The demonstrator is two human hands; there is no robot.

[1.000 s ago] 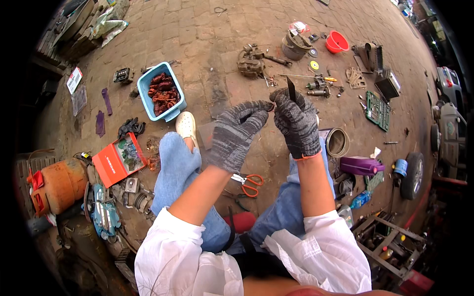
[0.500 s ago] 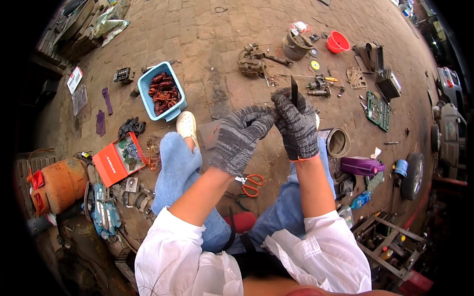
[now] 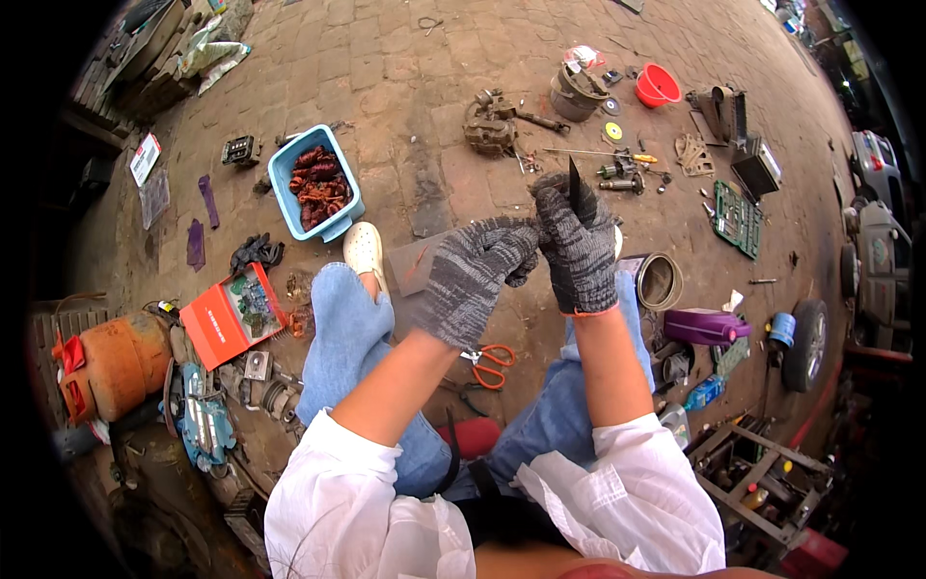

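Both my hands wear grey-black knit gloves and meet in front of my knees. In my right hand (image 3: 579, 253) is a dark, flat, pointed strip (image 3: 576, 185), its tip sticking up past the fingers. My left hand (image 3: 475, 275) is closed, fingertips pressed against the right hand's fingers; what lies between them is hidden. A greyish flat sheet (image 3: 409, 264) with reddish marks shows beside the left hand. Below the hands, orange-handled scissors (image 3: 494, 367) lie on the ground, with pliers (image 3: 470, 396) close by.
At the left stand a blue basin (image 3: 351, 214) of copper-coloured coils, a red box (image 3: 214, 326) and an orange gas cylinder (image 3: 125, 362). Ahead lie a greasy metal part (image 3: 492, 127), a bucket (image 3: 577, 94) and a red bowl (image 3: 658, 87). A green socket set (image 3: 737, 220) and purple jug (image 3: 704, 326) sit right.
My left hand has turned slightly, its lower fingers curling more into view beside the right hand. The dark strip stays in the right hand, tilted a little differently.
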